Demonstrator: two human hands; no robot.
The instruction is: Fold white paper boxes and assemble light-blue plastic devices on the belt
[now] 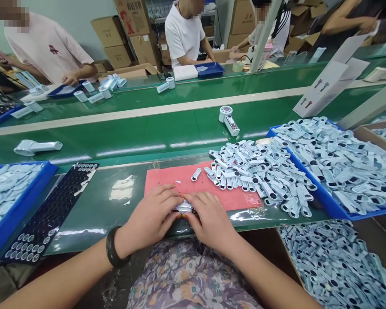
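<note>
My left hand (pixel 152 212) and my right hand (pixel 210 216) meet at the near edge of a red mat (pixel 180 178). Together they pinch a small white plastic part (pixel 184 206), mostly hidden under the fingers. A single white oblong part (pixel 196 174) lies loose on the mat. A heap of the same white parts (pixel 260 171) spreads over the mat's right end. I wear a dark bangle (pixel 113 253) on the left wrist.
A blue tray (pixel 324 199) full of parts sits right, a box of more parts (pixel 341 266) below it. A black sheet of round stickers (pixel 48 214) and another blue tray (pixel 16 210) lie left. The green conveyor (pixel 148 128) carries white devices (pixel 228 120). Other people work across the belt.
</note>
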